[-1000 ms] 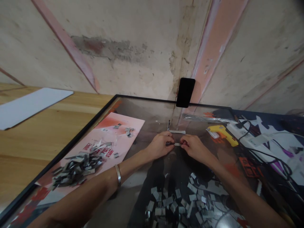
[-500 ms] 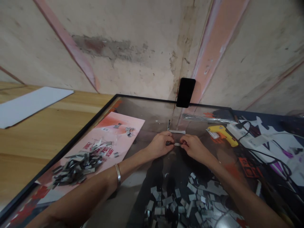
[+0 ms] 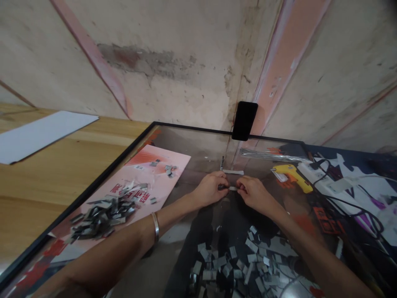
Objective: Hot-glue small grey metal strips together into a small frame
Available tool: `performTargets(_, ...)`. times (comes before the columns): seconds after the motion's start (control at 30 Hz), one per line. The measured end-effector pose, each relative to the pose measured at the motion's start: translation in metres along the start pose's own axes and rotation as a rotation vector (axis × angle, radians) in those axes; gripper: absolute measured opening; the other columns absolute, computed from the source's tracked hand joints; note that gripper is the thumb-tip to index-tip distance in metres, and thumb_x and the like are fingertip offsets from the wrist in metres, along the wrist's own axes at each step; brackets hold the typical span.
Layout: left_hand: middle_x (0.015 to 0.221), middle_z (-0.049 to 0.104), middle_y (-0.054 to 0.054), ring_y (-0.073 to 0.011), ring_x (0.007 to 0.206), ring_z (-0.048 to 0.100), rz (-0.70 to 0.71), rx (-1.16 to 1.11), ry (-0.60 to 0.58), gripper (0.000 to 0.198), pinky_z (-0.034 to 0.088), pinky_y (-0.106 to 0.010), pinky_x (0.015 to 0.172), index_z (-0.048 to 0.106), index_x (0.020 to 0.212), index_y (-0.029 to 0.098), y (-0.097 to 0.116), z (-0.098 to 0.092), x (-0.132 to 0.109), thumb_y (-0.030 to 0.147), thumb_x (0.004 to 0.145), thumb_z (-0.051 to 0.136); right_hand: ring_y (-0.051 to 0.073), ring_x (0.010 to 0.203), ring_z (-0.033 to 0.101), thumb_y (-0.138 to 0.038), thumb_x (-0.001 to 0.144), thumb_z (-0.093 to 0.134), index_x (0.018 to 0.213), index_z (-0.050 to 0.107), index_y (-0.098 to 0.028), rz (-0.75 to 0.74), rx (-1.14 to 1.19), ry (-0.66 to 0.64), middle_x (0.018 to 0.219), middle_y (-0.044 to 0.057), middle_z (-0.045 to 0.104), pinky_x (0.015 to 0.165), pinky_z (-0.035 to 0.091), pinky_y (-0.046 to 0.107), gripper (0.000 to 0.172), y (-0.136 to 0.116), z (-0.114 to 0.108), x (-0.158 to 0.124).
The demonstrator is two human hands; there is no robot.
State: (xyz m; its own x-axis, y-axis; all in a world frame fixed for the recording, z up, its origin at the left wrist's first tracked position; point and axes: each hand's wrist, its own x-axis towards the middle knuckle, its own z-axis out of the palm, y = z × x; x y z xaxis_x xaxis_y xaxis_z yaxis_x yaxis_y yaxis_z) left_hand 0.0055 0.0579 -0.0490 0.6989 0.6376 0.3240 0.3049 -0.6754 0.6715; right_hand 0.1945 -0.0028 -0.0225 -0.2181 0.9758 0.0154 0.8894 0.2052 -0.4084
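Stained wall point(image 3: 173, 95) is behind glossy table point(image 3: 198, 142); phone point(image 3: 245, 121) stands at table's far edge. Nearer than phone, pale strip point(image 3: 233, 188) is btwn L hand point(image 3: 213, 189), pinching its left end, and R hand point(image 3: 252, 191), pinching its right end. L of phone: pink sheet point(image 3: 173, 156) w/ metal pcs point(image 3: 107, 215) heaped on it. R of phone: yellow glue gun point(image 3: 296, 177).
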Motion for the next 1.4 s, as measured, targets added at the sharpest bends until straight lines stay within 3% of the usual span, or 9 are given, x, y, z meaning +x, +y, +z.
performTargets(0.37,0.085,0.063,-0.004,-0.0156,0.083,0.059,0.02,0.029,0.014,0.007,0.048,-0.027,0.075,0.07,0.078,0.016,-0.0041,0.0011,0.0001,0.017,0.077,0.064,0.013,0.071,0.052,-0.007,0.071,0.051,0.09,0.056,-0.017,-0.001,0.014,0.033,0.077,0.001,0.058,0.067,0.035,0.024,0.021,-0.0021,-0.0001,-0.0011)
performTargets(0.6,0.086,0.062,-0.004,-0.0159,0.082,0.059,-0.005,0.039,0.016,0.008,0.048,-0.028,0.076,0.071,0.08,0.017,-0.0013,-0.0001,-0.0011,0.019,0.077,0.064,0.013,0.072,0.052,-0.006,0.074,0.05,0.08,0.053,-0.018,-0.036,0.07,0.024,0.078,0.001,0.058,0.067,0.035,0.023,0.014,0.0002,-0.0031,-0.0019)
performTargets(1.4,0.084,0.063,-0.004,-0.0162,0.083,0.059,0.012,0.04,0.023,0.009,0.047,-0.028,0.077,0.07,0.079,0.017,0.0013,-0.0017,-0.0011,0.018,0.078,0.062,0.013,0.071,0.053,-0.007,0.076,0.052,0.088,0.054,-0.017,-0.021,0.086,0.015,0.076,0.001,0.058,0.067,0.036,0.024,0.016,0.0014,-0.0039,-0.0025)
